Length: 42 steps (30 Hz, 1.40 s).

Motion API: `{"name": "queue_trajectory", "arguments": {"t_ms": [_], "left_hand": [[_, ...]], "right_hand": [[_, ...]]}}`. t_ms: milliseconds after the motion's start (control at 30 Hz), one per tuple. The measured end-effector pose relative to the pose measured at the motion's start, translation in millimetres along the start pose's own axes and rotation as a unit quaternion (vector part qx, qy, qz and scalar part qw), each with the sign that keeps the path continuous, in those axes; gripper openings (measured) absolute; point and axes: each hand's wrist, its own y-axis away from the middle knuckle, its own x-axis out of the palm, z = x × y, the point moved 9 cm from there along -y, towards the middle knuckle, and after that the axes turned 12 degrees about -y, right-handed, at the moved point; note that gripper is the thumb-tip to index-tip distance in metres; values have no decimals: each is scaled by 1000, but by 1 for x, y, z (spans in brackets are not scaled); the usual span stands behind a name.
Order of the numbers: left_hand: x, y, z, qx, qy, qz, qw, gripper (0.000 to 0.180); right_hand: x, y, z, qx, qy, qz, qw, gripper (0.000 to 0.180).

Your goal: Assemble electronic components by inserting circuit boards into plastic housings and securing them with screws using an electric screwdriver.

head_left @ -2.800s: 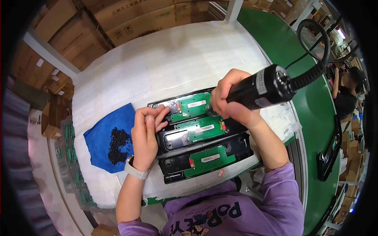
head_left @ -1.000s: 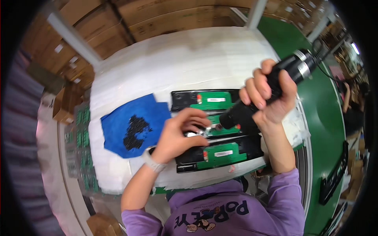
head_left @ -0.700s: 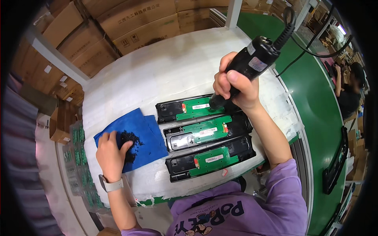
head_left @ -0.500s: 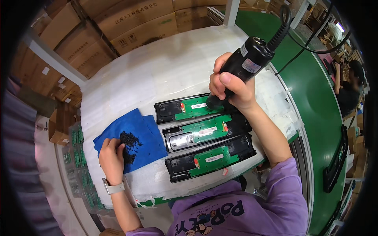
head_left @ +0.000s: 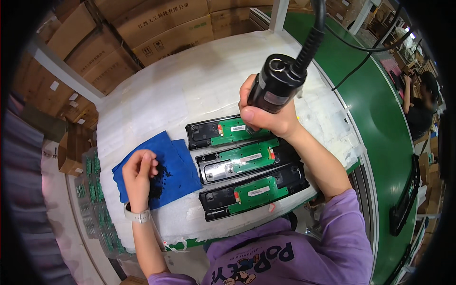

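Note:
My right hand [head_left: 278, 119] is wrapped round a black electric screwdriver [head_left: 276, 84], its thick cord rising from the top. Its lower end points down at the farthest of three long black plastic housings [head_left: 202, 136]; the tip is hidden behind my hand. Each housing carries a green circuit board [head_left: 259, 191] with a white label and a small red-and-white connector. Over a blue cloth [head_left: 184, 154] is my left hand [head_left: 137, 175], fingers curled together; whatever they hold is too small to make out. Beside it lies a pile of tiny black pieces that look like screws [head_left: 159, 185].
A white foam sheet [head_left: 156, 102] covers the table. Cardboard boxes [head_left: 161, 28] are stacked behind it, and green circuit boards in clear trays [head_left: 95, 204] stand at the left. On the right runs a green surface [head_left: 380, 123], with another person [head_left: 422, 102] beyond.
My left hand has risen from the screw pile and turned, its fingers still curled. The screwdriver has swung left and more upright over the farthest housing.

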Motion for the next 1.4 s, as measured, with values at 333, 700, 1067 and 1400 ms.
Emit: {"name": "queue_trajectory", "arguments": {"t_ms": [333, 700, 1067, 1400], "left_hand": [[131, -10, -62, 16, 130, 232, 964, 10], [160, 18, -51, -54, 210, 289, 932, 17], [160, 18, -55, -20, 222, 292, 930, 12], [163, 20, -56, -38, 294, 303, 906, 10]], "right_hand": [[-5, 11, 5, 14, 7, -31, 999, 19], [-14, 27, 49, -149, -269, -28, 951, 32], [-22, 28, 38, -112, -296, -89, 944, 25], [-32, 25, 18, -71, -325, -175, 927, 23]]}}
